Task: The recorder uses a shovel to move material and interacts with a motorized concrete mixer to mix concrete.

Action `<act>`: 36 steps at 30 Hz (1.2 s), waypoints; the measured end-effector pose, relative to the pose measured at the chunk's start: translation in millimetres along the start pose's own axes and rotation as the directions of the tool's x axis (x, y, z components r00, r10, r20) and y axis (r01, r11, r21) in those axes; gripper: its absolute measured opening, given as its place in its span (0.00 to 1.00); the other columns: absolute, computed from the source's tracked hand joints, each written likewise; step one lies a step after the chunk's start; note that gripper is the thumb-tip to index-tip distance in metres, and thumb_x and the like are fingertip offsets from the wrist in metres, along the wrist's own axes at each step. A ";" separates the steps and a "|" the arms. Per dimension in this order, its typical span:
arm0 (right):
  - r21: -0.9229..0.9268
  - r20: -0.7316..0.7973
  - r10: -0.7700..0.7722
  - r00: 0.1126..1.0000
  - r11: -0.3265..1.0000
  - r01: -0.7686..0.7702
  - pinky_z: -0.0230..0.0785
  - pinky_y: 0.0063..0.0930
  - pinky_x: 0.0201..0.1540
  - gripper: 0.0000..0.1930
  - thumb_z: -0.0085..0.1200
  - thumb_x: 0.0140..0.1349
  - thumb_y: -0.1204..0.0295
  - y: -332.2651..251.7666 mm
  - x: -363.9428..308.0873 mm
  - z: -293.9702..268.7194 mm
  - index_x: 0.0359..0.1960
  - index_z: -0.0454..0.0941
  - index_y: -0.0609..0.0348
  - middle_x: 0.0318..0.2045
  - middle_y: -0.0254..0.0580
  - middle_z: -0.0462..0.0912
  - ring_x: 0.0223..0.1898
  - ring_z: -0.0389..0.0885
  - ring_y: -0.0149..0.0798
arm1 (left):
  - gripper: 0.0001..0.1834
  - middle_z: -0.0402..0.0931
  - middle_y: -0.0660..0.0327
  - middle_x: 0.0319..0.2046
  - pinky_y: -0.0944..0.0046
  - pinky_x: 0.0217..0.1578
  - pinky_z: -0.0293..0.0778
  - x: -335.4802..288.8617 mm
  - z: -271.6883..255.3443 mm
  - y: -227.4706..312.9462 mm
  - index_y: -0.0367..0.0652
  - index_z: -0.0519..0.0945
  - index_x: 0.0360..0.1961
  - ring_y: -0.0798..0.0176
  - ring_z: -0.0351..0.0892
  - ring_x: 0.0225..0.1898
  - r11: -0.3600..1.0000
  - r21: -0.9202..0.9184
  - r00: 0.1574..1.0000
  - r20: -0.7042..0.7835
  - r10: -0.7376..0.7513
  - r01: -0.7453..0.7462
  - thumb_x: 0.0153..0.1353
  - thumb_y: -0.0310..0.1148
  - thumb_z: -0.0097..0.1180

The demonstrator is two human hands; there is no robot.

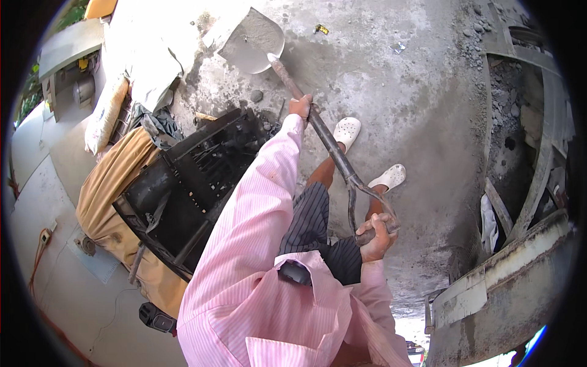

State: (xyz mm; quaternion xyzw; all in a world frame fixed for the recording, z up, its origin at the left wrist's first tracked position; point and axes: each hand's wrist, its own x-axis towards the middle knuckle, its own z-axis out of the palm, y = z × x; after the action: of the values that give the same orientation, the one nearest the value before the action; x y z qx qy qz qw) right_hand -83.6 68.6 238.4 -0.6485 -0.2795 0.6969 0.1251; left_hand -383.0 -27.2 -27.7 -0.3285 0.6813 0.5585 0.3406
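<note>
I hold a long shovel (pixel 327 137) with both hands. My left hand (pixel 300 106) is closed round the lower shaft, with its arm stretched forward. On the cross grip of the split handle, my right hand (pixel 377 237) is wrapped near my right leg. The shovel's broad blade (pixel 267 63) lies at the far end, low over or on the concrete floor; I cannot tell if it touches. A grey, powdery layer (pixel 255 38) covers the blade's face.
To my left stands a dirty black metal frame (pixel 183 183), with a tan cloth (pixel 110 183) beside it. A stuffed sack (pixel 107 116) lies further off. Along the right are gravel (pixel 477 37) and a worn frame (pixel 538 153). My white clogs (pixel 347 131) stand on the floor near the shaft.
</note>
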 end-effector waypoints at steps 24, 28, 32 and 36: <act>0.627 -0.560 -0.247 0.791 0.497 0.600 0.69 0.33 0.22 0.05 0.57 0.60 0.70 61.3 -309.6 -421.9 0.36 0.75 0.48 0.21 0.36 0.74 0.22 0.73 0.37 | 0.23 0.73 0.56 0.29 0.62 0.26 0.74 -609.6 258.0 -146.1 0.28 0.63 0.50 0.62 0.77 0.26 0.813 0.194 0.530 0.833 0.159 -0.549 0.58 0.28 0.58; 0.730 -0.671 0.032 0.741 0.202 0.652 0.70 0.35 0.22 0.04 0.56 0.58 0.71 70.3 -339.6 -414.7 0.34 0.76 0.49 0.21 0.35 0.75 0.21 0.73 0.38 | 0.19 0.73 0.59 0.29 0.64 0.25 0.71 -757.2 264.6 -156.4 0.35 0.64 0.45 0.66 0.73 0.24 0.741 -0.062 0.120 0.974 0.191 -0.668 0.58 0.29 0.59; 0.838 -0.538 0.000 0.843 0.112 0.534 0.69 0.33 0.23 0.05 0.57 0.58 0.67 125.1 -319.9 -411.9 0.33 0.79 0.51 0.23 0.33 0.78 0.23 0.75 0.36 | 0.17 0.71 0.66 0.28 0.70 0.24 0.69 -851.2 265.8 -188.8 0.36 0.67 0.44 0.71 0.70 0.25 0.672 -0.204 -0.146 0.979 0.143 -0.712 0.60 0.29 0.60; 0.947 -0.268 0.140 0.953 0.218 0.235 0.73 0.31 0.25 0.09 0.54 0.59 0.65 130.6 -301.7 -408.2 0.34 0.80 0.56 0.21 0.42 0.80 0.21 0.78 0.40 | 0.20 0.75 0.60 0.27 0.64 0.22 0.72 -868.6 265.7 -233.6 0.34 0.67 0.44 0.67 0.75 0.21 0.565 -0.292 -0.330 0.943 0.036 -0.772 0.58 0.32 0.63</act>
State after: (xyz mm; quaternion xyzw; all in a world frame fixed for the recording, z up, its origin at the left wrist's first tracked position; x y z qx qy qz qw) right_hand 377.0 -106.6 416.9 -0.5142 0.2200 0.6073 0.5643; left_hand 315.8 255.3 530.3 0.5823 0.3807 0.4830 0.5317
